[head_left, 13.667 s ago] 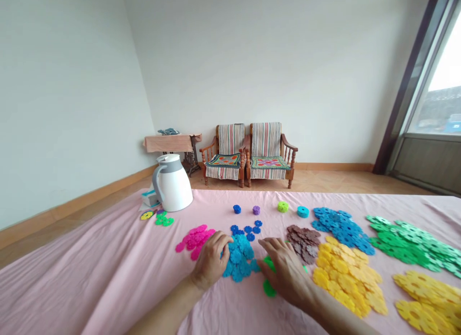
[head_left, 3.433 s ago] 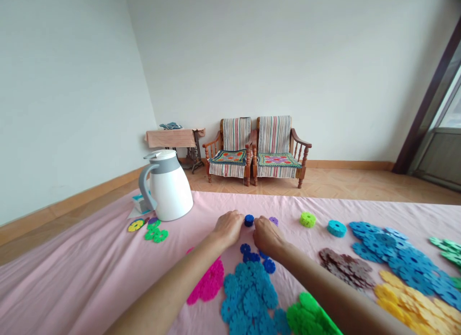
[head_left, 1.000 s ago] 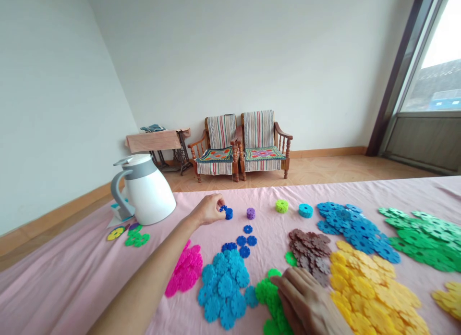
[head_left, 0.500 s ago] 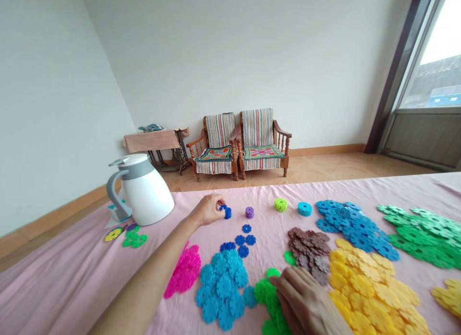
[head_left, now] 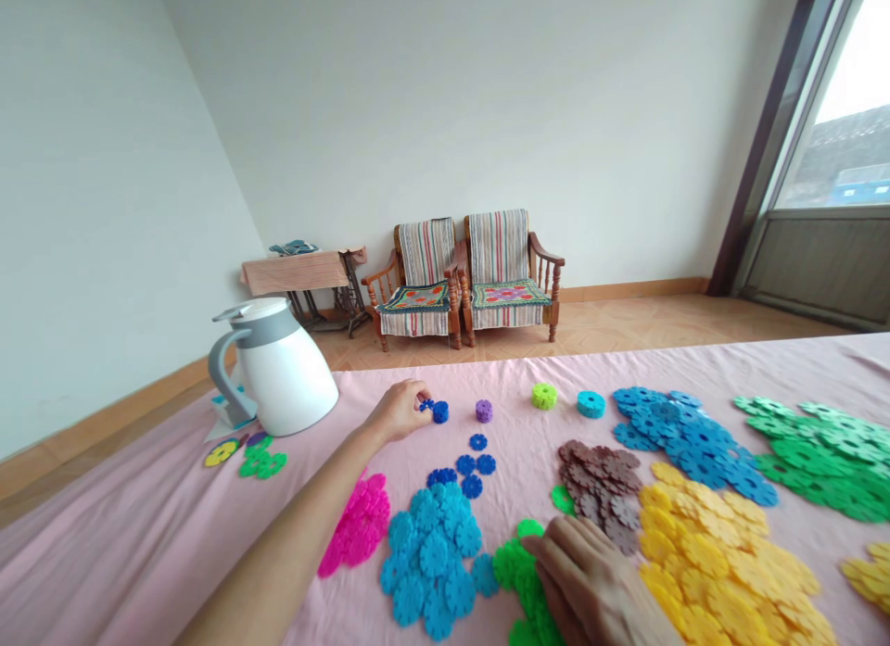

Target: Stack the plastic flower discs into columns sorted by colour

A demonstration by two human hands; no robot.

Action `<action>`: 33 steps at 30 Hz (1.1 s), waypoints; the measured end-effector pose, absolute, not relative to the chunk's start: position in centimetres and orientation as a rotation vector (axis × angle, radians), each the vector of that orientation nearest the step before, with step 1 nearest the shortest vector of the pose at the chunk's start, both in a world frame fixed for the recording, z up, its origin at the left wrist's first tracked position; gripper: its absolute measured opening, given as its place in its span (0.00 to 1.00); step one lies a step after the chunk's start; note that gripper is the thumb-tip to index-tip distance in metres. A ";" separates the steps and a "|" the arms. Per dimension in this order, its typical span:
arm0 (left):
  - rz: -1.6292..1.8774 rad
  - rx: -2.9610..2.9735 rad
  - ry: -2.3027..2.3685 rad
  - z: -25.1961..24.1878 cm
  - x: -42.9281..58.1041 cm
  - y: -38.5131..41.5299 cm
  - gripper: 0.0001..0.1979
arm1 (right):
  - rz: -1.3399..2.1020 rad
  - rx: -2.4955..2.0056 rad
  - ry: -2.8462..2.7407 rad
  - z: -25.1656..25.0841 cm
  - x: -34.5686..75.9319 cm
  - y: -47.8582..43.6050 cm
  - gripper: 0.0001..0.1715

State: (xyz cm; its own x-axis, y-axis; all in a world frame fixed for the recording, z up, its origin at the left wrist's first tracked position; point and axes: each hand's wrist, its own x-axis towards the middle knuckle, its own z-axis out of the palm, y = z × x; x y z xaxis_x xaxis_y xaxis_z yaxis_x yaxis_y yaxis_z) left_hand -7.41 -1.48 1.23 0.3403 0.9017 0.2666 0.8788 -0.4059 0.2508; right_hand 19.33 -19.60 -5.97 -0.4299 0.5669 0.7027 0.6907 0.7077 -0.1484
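My left hand (head_left: 401, 411) pinches a dark blue flower-shaped disc (head_left: 426, 405) between thumb and fingers, just left of a short dark blue stack (head_left: 440, 412); whether it holds more than one disc I cannot tell. Nearer to me lie several loose dark blue discs (head_left: 465, 464). My right hand (head_left: 591, 576) rests palm down with its fingers extended, beside and partly over the bright green discs (head_left: 521, 572). Its fingertips touch that pile, and the palm side is hidden.
Short stacks stand in a row: purple (head_left: 484, 411), lime (head_left: 543, 396) and turquoise (head_left: 591, 404). Around my hands spread pink (head_left: 356, 525), light blue (head_left: 431, 558), brown (head_left: 599, 484) and yellow (head_left: 723, 563) disc piles. A white jug (head_left: 288, 377) stands at left.
The disc in my left fingers has shifted slightly left and down, from overlapping the dark blue stack to beside it. My right hand stays in place. The view has shifted a little.
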 end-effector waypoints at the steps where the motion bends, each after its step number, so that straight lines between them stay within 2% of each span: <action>1: 0.570 2.539 1.656 1.3 -7.1 -1.5 0.08 | -0.212 -0.950 -2.152 -5.9 19.3 -19.6 0.13; 13: 0.472 2.721 1.526 1.7 -5.0 -1.2 0.08 | -0.224 -0.947 -2.110 -8.3 18.8 -18.8 0.16; 21: 0.426 2.733 1.563 1.8 -5.1 -1.3 0.08 | -0.154 -1.001 -2.248 -5.6 19.4 -19.7 0.10; 28: 0.522 2.694 1.620 2.8 -5.5 -2.7 0.09 | -0.182 -0.973 -2.206 -5.3 19.3 -19.7 0.11; 33: 0.240 2.634 1.236 3.5 -6.1 -5.5 0.16 | -0.147 -0.994 -2.230 -5.5 19.3 -19.6 0.11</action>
